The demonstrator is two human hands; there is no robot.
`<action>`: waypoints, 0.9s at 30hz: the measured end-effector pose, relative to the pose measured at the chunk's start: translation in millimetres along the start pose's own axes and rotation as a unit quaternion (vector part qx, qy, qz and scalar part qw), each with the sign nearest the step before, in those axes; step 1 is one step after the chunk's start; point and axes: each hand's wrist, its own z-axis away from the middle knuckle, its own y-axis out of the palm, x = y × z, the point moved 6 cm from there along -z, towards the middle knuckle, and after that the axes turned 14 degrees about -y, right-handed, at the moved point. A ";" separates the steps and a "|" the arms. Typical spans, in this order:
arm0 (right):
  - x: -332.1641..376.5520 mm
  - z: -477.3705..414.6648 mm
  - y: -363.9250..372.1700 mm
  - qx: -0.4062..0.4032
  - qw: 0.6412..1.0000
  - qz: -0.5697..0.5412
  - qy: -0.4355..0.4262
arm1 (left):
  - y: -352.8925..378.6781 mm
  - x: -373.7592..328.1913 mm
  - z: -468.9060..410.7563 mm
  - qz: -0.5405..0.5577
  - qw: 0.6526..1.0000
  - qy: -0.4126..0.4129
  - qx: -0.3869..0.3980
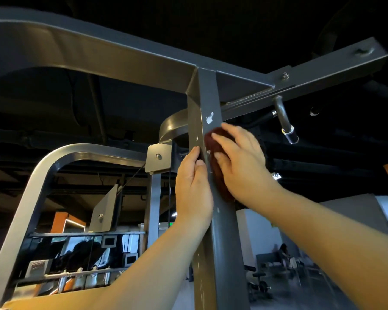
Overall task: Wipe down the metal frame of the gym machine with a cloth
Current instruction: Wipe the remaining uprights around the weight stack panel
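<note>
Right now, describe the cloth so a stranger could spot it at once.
Find the grey upright post at centre, under the top beam. The right hand presses the cloth against it, below a white chip. It is the only dark red, fuzzy thing there.

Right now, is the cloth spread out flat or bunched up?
Bunched up. The dark red cloth sits as a thick wad under the right hand, pressed against the upright post.

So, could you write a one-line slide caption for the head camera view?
Right hand presses a dark red fuzzy cloth against the grey metal upright post while left hand touches its side.
</note>
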 end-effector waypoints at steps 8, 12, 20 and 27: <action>24.1 42.6 12.1 0.028 0.994 -0.100 -0.028 | 2.7 -27.2 -24.1 -0.072 0.997 0.022 -0.023; 6.5 -4.1 9.6 0.019 0.997 -0.073 -0.015 | 13.5 -28.3 -38.2 -0.037 0.999 -0.006 0.000; 6.7 11.5 13.2 -0.002 0.996 -0.085 -0.031 | 12.4 -22.5 -39.1 -0.015 1.000 -0.001 -0.005; -19.5 -69.3 9.6 -0.053 0.993 -0.098 -0.028 | 17.1 -49.7 -52.5 -0.093 0.993 0.052 -0.052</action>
